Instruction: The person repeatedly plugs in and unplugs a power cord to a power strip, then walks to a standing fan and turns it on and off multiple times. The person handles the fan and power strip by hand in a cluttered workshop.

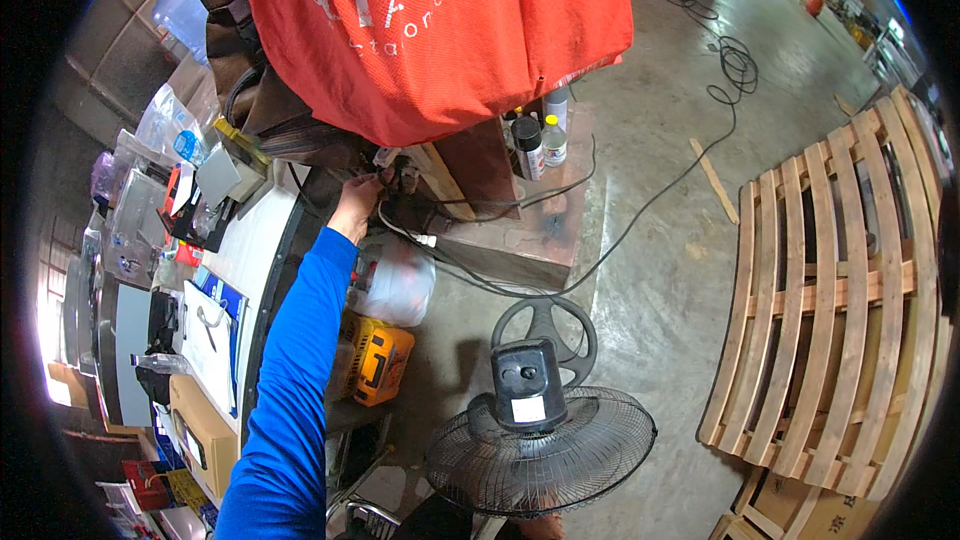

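Note:
My left arm, in a blue sleeve, reaches forward along the table's edge. At its end my left hand is closed among dark parts and cables, under the hanging red bag. What its fingers grip is too small and shaded to make out. Just beside the hand, a white plug end lies on a dark cable, near an upright wooden strip. My right hand does not show. At the lower edge is a bit of bare skin, behind the black fan; I cannot tell whether it is a foot.
A black-capped spray can and a yellow-capped bottle stand on a brown base. Black cable trails over the floor. Wooden pallets stand right. A yellow-and-black case sits below the cluttered white table.

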Available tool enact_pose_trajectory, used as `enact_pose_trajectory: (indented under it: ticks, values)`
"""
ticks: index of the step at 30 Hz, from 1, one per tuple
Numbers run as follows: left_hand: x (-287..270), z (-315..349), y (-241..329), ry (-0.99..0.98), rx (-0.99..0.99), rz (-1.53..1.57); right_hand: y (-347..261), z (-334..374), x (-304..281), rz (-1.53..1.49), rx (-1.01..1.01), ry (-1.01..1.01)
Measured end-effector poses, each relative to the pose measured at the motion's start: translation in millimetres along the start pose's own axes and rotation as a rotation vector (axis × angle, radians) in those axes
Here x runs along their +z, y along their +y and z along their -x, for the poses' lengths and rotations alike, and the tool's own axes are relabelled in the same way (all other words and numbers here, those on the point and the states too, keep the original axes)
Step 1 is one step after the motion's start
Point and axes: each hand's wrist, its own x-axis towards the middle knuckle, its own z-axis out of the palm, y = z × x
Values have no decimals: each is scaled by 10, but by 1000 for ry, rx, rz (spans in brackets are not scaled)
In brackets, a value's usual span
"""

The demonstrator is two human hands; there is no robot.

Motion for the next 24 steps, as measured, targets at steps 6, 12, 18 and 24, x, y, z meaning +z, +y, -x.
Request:
enact_pose_trajectory:
  ticks: [6,12,18,24]
  values:
    - [-49,-187,-63,-30,-25,127,29,-57,68,16,-62,18]
    - [7,-125,-12,-98,54,140,240,-143,354,52,-181,48]
    - [-5,-193,-44,-102,183,-114,341,-32,469,-12,-271,100]
    - [-8,-144,-38,-152,48,126,175,113,284,160,-179,20]
